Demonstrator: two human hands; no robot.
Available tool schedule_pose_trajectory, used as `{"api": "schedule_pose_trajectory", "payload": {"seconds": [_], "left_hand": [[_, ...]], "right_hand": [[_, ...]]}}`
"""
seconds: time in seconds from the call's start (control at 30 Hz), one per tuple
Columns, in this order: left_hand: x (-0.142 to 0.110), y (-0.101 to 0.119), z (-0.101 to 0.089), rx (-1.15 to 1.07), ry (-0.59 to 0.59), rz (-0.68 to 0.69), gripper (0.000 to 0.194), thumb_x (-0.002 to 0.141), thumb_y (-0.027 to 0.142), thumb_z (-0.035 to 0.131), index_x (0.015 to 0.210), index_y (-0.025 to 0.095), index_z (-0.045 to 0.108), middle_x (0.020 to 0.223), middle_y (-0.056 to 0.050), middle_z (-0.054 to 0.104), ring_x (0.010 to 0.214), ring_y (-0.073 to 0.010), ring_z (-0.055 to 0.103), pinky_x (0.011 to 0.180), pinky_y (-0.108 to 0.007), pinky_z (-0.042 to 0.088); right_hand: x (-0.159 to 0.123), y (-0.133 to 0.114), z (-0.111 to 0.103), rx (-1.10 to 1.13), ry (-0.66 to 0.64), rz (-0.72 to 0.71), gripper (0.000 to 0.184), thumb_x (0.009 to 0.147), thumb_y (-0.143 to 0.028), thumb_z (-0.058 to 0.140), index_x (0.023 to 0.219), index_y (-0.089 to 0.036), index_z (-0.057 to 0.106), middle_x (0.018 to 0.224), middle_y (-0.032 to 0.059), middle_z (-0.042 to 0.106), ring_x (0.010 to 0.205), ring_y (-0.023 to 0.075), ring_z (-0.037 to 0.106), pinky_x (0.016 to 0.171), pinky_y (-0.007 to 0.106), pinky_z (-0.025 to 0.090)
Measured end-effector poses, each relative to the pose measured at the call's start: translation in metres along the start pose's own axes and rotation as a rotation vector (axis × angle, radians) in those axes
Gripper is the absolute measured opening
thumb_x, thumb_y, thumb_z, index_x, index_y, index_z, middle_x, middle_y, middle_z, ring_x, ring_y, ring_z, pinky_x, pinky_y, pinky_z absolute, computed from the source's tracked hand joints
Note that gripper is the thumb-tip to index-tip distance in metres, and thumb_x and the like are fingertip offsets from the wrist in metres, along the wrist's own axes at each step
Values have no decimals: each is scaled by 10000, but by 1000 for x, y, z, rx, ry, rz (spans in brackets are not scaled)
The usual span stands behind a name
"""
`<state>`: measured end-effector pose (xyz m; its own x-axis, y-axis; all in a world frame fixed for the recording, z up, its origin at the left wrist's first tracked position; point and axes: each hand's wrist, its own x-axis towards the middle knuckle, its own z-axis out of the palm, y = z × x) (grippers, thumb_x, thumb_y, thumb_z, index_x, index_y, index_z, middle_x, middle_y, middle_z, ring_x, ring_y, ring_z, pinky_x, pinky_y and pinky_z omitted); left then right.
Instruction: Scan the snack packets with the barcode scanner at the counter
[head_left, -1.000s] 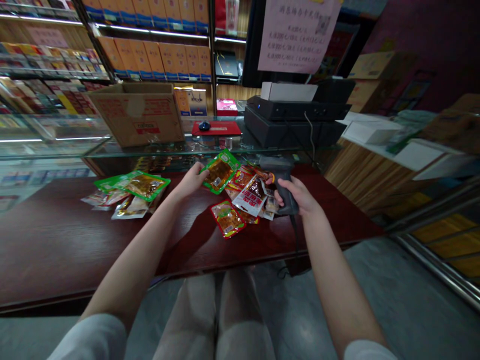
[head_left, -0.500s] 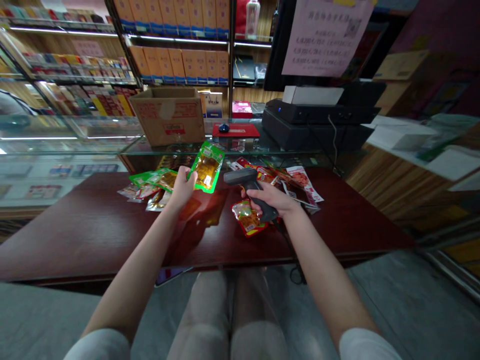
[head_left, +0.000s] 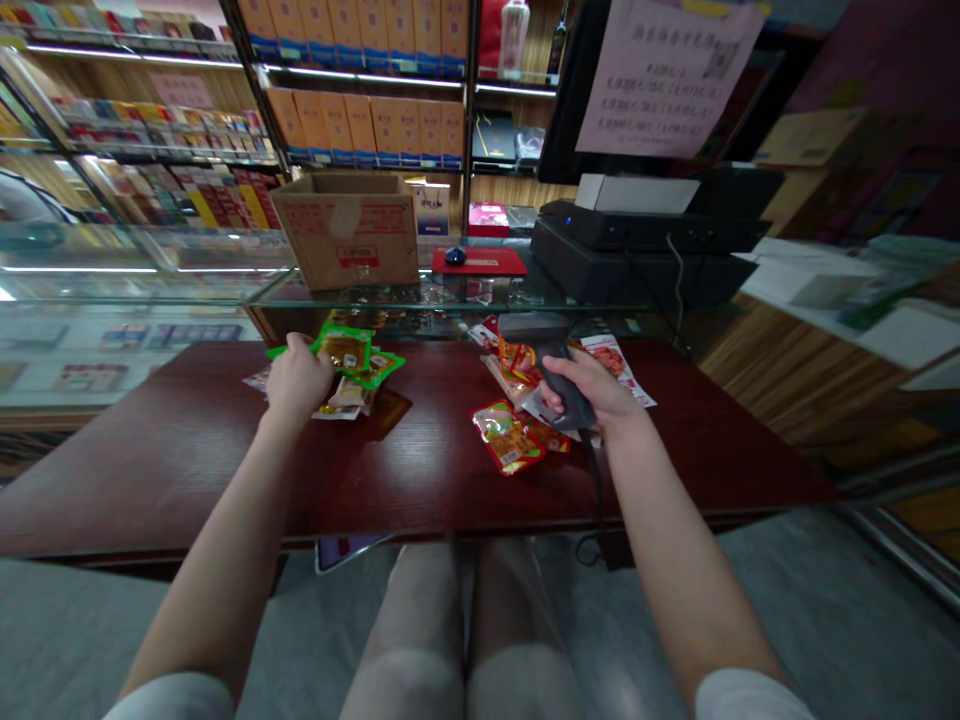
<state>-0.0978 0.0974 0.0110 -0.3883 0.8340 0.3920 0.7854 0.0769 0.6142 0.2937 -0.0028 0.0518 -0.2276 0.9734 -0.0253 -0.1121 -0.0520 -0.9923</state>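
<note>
My left hand [head_left: 296, 378] is closed on a green snack packet [head_left: 346, 349] and holds it low over a small pile of packets [head_left: 341, 398] at the left of the dark red table [head_left: 187, 450]. My right hand [head_left: 592, 390] grips a grey barcode scanner [head_left: 546, 352] by its handle, its head pointing left above a second heap of red packets [head_left: 525, 375]. One red packet [head_left: 510, 438] lies alone in front of that heap. The scanner's cable hangs over the table's front edge.
A glass counter [head_left: 225, 290] runs behind the table with a cardboard box [head_left: 349, 228], a red mouse pad and mouse [head_left: 480, 260] and a black till machine [head_left: 637, 245] on it. Shelves of goods fill the back wall. My knees are under the table's front edge.
My left hand carried the green packet from in front of the scanner leftward and down onto the left pile. My right hand drew the scanner back to the right, over the red packets.
</note>
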Motion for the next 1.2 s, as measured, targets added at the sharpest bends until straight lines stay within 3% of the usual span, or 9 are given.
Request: {"api": "schedule_pose_trajectory", "payload": {"seconds": [0.13, 0.23, 0.37, 0.47, 0.57, 0.7, 0.9, 1.07, 1.2], "left_hand": [[-14, 4, -3, 139, 64, 136, 250, 745, 200, 610, 987, 140, 597, 1218, -318, 574, 1257, -541, 446, 998, -728, 298], [-35, 40, 1, 125, 67, 317, 259, 822, 209, 541, 1062, 139, 609, 1309, -289, 551, 1281, -482, 448, 1036, -670, 298], [-65, 110, 31, 38, -239, 508, 268, 915, 318, 490, 1083, 163, 630, 1105, -189, 685, 1095, -357, 617, 981, -498, 426], [-77, 149, 73, -84, -494, 431, 325, 929, 442, 499, 1042, 179, 653, 1043, -139, 727, 963, -293, 681, 855, -385, 488], [-80, 167, 117, -213, -714, 313, 312, 886, 462, 570, 829, 169, 663, 838, -111, 732, 835, -255, 692, 747, -320, 493], [-82, 173, 148, -406, -813, 142, 236, 842, 310, 613, 652, 175, 575, 562, -29, 610, 602, -173, 623, 616, -262, 470], [-80, 168, 128, -674, -645, 84, 74, 822, 199, 551, 766, 192, 503, 658, 19, 595, 557, -125, 542, 576, -251, 457], [-50, 144, 89, -561, -390, 235, 90, 810, 216, 550, 737, 201, 498, 676, 22, 565, 661, -143, 519, 636, -263, 406], [-34, 119, 67, -546, -282, 235, 95, 803, 205, 529, 722, 204, 478, 683, 23, 537, 667, -142, 488, 653, -271, 376]], "right_hand": [[-6, -2, -19, -43, 63, -1, 390, 748, -463, 753, 963, -204, 557, 482, -49, 539, 382, 109, 459, 370, 214, 350], [-8, -1, -34, -78, 113, 4, 400, 744, -466, 758, 979, -197, 578, 480, -46, 536, 386, 109, 458, 369, 216, 360], [-13, 2, -52, -62, 161, 9, 418, 740, -472, 764, 987, -181, 594, 500, -44, 539, 403, 103, 467, 384, 215, 388], [-17, 7, -64, -27, 184, 30, 439, 729, -475, 775, 1004, -185, 593, 516, -42, 554, 402, 104, 472, 385, 217, 398], [-22, 14, -74, 10, 204, -8, 437, 717, -446, 794, 1015, -197, 594, 542, -40, 573, 418, 106, 487, 387, 212, 398], [-29, 19, -84, 14, 190, -20, 412, 735, -457, 779, 999, -187, 614, 565, -29, 587, 423, 102, 491, 387, 209, 383], [-35, 21, -86, 19, 154, -25, 403, 743, -463, 767, 986, -182, 612, 533, -32, 573, 417, 110, 498, 399, 217, 385], [-34, 19, -74, 19, 142, 21, 446, 717, -495, 771, 969, -185, 572, 494, -47, 550, 390, 97, 455, 387, 212, 371], [-28, 15, -53, 24, 101, 26, 463, 722, -512, 766, 971, -215, 513, 484, -68, 541, 391, 101, 464, 393, 208, 383]]}}
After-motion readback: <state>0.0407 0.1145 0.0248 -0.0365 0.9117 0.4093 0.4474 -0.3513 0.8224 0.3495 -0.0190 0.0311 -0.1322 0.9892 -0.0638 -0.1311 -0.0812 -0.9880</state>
